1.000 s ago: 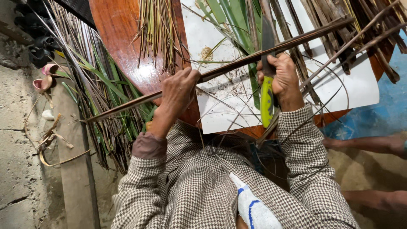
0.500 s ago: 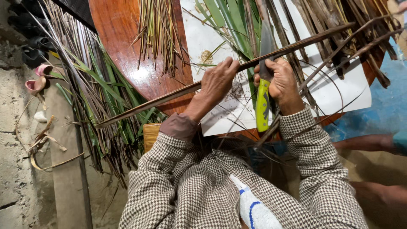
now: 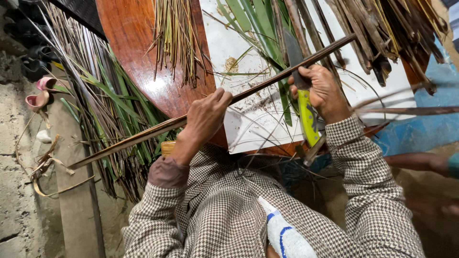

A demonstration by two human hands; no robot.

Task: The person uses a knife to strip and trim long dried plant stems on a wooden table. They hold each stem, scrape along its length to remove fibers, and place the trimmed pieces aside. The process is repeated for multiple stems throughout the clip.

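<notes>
1. A rough concrete floor lies at the left, and a round reddish wooden bench fills the far middle with a white sheet laid on it.
2. The left hand is closed around a long dark stalk, its grip set near the stalk's middle, over the bench's near edge.
3. The stalk runs aslant from the near left, over the floor, up to the far right across the sheet.
4. The right hand is closed on a knife with a yellow-green handle; the grey blade points far and lies against the stalk just right of the left hand.
5. Both arms wear brown-and-white houndstooth sleeves.
6. Beneath the hands, green leaf strips lie on the sheet, and thin curled fibres spread over its near part.
7. A bundle of thin dry stems lies on the bare wood farther left.
8. Dark dried stalks are heaped at the far right.
9. A pile of green and brown leaves hangs off the bench's left side toward the floor.
10. Pink sandals sit at the far left on the floor.
11. A blue surface shows at the right.
</notes>
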